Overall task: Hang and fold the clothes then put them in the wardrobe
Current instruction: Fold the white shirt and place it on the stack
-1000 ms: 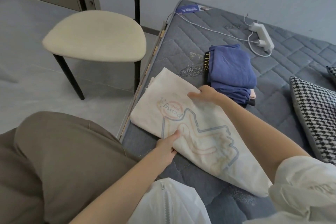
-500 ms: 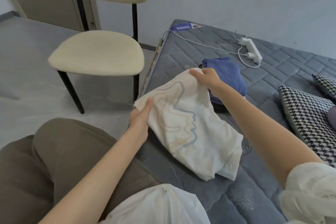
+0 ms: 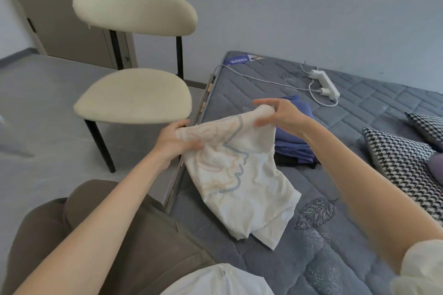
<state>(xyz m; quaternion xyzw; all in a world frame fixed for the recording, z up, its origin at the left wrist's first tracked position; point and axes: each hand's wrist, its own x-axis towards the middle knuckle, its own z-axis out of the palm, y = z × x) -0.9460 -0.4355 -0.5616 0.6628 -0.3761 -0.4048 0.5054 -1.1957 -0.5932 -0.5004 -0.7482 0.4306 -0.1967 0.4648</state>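
Shirt [image 3: 237, 175] in left fingers [image 3: 183, 124] and right fingers [image 3: 266, 103]

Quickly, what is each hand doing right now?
Left hand: grips the cream printed T-shirt.
Right hand: pinches the same T-shirt's top edge.

Bare mattress [image 3: 251, 84] ahead; chair [image 3: 134, 96] left, pillow [image 3: 402, 158] right.

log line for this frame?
phase: folding | left hand: grips white shirt | right hand: pinches shirt's top edge | shirt: held up, lower end on mattress | folded blue clothes: behind shirt
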